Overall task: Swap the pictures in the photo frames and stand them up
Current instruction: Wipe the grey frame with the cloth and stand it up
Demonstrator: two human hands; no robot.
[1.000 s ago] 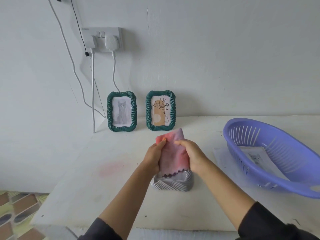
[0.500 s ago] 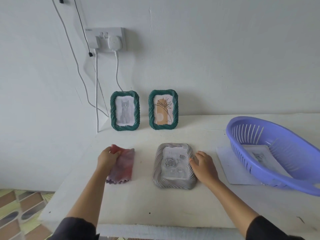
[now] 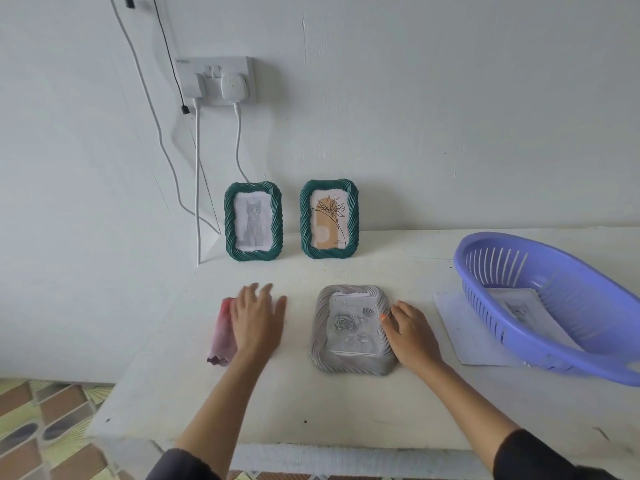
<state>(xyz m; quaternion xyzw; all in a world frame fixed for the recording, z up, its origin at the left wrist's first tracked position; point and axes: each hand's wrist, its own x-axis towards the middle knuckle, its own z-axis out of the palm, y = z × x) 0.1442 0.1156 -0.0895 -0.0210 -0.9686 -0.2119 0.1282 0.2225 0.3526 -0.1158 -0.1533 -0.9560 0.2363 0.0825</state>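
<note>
open tabletop [image 3: 311,403] near edge, 2 green frames [image 3: 254,221] behind, basket [image 3: 550,306] right

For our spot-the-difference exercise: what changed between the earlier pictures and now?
The left hand carried the cloth left off the grey frame, laid it down and opened over it. The right hand dropped to the frame's right edge. The cat frame, flower frame and basket stayed.

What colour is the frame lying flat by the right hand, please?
The frame is grey with twisted ridges, clearest in the head view.

Table [image 3: 346,403] w/ green frames [image 3: 253,221] [image 3: 329,219], grey frame [image 3: 351,327], cloth [image 3: 223,336], paper [image 3: 457,327], basket [image 3: 512,320]
</note>
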